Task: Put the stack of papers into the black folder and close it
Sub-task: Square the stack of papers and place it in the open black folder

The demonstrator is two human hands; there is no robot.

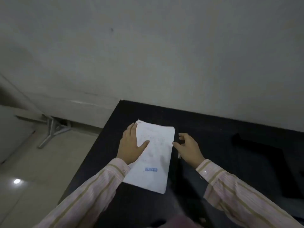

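Observation:
A stack of white papers [153, 155] with a blue stamp near its close end lies on the black surface, angled slightly. My left hand [130, 145] holds its left edge, thumb on top and fingers along the side. My right hand [187, 148] hovers at the right edge with fingers curled and apart, a fingertip touching the paper. A dark flat shape [258, 163] to the right may be the black folder. It blends into the dark table, so I cannot tell its outline or whether it is open.
The black table [205, 119] stands against a pale wall, with its left edge dropping to a tiled floor. A metal leg frame [52, 134] stands on the floor at the left. A small pale object [179, 155] lies by my right hand.

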